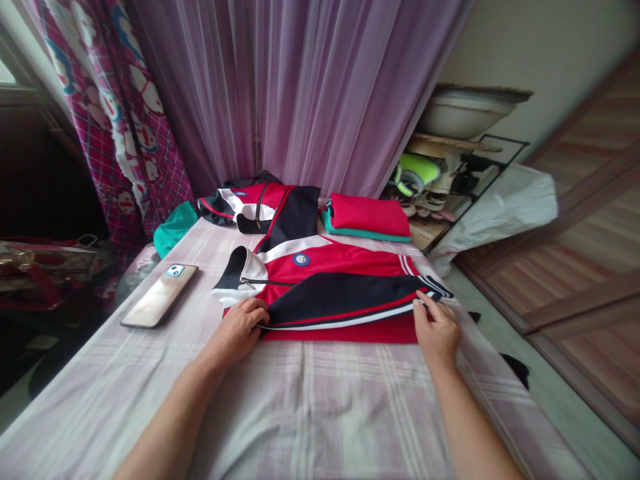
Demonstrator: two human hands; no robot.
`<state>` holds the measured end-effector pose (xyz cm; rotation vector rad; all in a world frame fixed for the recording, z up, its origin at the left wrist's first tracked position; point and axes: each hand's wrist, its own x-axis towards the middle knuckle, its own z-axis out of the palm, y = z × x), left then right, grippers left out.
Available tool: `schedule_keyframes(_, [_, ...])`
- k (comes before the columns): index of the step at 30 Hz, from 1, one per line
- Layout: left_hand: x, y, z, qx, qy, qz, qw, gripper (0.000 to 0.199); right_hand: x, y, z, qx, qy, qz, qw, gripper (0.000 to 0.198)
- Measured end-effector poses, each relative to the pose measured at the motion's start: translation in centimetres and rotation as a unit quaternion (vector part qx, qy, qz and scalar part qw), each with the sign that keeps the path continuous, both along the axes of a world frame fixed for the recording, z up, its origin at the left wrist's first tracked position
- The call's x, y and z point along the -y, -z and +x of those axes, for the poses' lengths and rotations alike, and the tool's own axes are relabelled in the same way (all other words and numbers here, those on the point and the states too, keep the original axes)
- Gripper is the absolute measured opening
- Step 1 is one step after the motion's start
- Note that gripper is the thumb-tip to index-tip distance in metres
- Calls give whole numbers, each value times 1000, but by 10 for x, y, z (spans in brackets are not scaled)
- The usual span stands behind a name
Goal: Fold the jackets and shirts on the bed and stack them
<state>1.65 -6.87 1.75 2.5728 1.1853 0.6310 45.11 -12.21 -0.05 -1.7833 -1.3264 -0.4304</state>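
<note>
A red, white and navy zip jacket [345,257] lies on the checked bed cloth, its collar to the left and its hem to the right. One navy sleeve with red and white stripes is laid across its front. My left hand [244,327] is closed on the sleeve's shoulder end, just below the collar; the fingertips are partly hidden. With thumb and fingers, my right hand [436,328] pinches the striped edge near the cuff. Just behind lies a second, similar jacket [295,207], folded, with its collar also to the left.
A phone [160,297] lies face down at the left edge of the cloth [320,407]. Folded red and green clothes [370,217] are stacked at the back right. Green fabric [175,227] hangs at the back left corner. Beyond stand purple curtains [310,87] and a shoe rack [440,180].
</note>
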Motion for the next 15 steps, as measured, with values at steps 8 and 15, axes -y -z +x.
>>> schedule_keyframes(8, [6, -6, -23, 1, 0, -72, 997, 27, 26, 23, 4, 11, 116, -81, 990, 33])
schedule_keyframes(15, [3, -36, 0, -57, -115, -41, 991, 45, -4, -21, -28, 60, 26, -69, 995, 36])
